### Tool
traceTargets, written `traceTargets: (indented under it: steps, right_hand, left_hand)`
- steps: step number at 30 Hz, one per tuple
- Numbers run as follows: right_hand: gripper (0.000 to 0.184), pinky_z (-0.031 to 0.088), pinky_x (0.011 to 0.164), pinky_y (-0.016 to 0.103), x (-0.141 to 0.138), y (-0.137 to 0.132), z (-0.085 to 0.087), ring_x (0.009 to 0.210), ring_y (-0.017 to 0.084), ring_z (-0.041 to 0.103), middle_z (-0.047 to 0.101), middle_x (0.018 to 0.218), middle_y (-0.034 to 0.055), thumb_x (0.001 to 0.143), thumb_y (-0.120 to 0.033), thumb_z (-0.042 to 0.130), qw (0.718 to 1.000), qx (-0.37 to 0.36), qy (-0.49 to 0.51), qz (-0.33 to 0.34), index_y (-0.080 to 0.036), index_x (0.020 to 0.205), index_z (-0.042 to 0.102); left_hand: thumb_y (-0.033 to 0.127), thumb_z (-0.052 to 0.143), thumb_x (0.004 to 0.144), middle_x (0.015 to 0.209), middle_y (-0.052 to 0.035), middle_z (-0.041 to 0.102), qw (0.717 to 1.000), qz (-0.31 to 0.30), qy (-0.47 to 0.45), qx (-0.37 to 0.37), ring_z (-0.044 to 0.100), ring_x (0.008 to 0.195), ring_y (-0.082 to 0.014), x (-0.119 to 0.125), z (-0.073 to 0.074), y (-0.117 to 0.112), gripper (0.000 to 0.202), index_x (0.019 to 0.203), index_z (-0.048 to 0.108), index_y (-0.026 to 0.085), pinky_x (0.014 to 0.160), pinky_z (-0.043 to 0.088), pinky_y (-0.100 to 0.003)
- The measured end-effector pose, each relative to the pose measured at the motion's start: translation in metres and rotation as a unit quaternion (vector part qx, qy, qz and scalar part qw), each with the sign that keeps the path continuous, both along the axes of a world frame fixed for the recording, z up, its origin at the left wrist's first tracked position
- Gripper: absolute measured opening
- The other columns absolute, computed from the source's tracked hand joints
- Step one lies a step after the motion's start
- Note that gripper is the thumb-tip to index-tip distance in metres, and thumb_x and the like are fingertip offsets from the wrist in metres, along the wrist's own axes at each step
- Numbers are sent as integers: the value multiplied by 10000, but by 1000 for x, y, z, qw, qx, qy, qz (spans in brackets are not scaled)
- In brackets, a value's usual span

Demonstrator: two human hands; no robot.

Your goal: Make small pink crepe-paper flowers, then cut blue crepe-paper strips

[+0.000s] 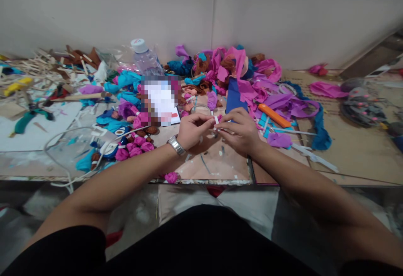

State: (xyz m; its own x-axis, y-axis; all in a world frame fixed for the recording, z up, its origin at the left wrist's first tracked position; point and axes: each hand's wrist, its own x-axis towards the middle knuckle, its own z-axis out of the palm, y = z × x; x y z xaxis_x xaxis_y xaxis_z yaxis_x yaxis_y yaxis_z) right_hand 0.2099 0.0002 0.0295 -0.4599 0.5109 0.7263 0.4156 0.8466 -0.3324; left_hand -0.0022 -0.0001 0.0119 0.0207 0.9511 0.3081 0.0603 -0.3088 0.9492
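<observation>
Holding a small pink-and-white piece (216, 120) | our left hand (193, 131) pinches it from the left, our right hand (239, 129) from the right | pink scraps (238, 63) far beyond

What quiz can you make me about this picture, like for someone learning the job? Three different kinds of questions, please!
1. Pick one. What colour is the watch?
A) black
B) silver
C) red

2. True or false? The bottle has no cap on.

3. Fill the gap. Between the fingers of the left hand and the right hand there is a small ____ strip.

Key:
1. B
2. False; its cap is on.
3. white
</observation>
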Motion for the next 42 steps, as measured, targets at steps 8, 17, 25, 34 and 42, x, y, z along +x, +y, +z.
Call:
traceTargets:
  steps: [8, 17, 25, 34, 42]
  right_hand:
    - [127, 556, 887, 432, -2, 1, -5, 972, 247, 720, 800, 1024, 77, 986, -255, 719, 1000, -7, 26, 15, -272, 1081, 801]
    - [89, 580, 842, 403, -3, 1, -3, 934, 233, 728, 783, 996, 68, 972, -240, 743, 998, -2, 56, 18, -254, 1056, 765]
    - [76, 589, 854, 410, -3, 0, -4, 945, 239, 744, 789, 986, 67, 962, -258, 760, 997, -16, 71, 4, -263, 1036, 777]
    - [68, 598, 863, 390, -8, -4, -3, 905, 221, 763, 819, 966, 41, 940, -233, 784, 991, -64, 118, -3, -267, 998, 779]
    - [17, 590, 816, 385, -9, -4, -1, 864, 215, 746, 813, 928, 34, 936, -255, 792, 984, -106, 144, -16, -259, 950, 783]
  left_hand:
    - [484, 866, 818, 877, -96, 827, 1000, -1, 15, 22, 762, 809, -206, 1, -1, -1, 306, 887, 853, 186, 777, 621, -328]
    - [497, 835, 865, 925, -92, 830, 999, -7, 35, 38, 769, 851, -204, -1, -6, 2, 325, 958, 845, 186, 812, 613, -328]
    - [439, 789, 931, 956, -78, 819, 991, -4, 85, 104, 753, 938, -209, -4, -10, 5, 244, 994, 838, 209, 883, 588, -354]
    - [437, 758, 959, 953, -76, 814, 983, -28, 110, 147, 739, 907, -199, -4, -6, 3, 238, 994, 833, 213, 867, 578, -341]
    - [423, 795, 927, 969, -73, 828, 989, -37, 86, 116, 761, 923, -211, -2, -5, 4, 208, 977, 843, 227, 884, 604, -361]
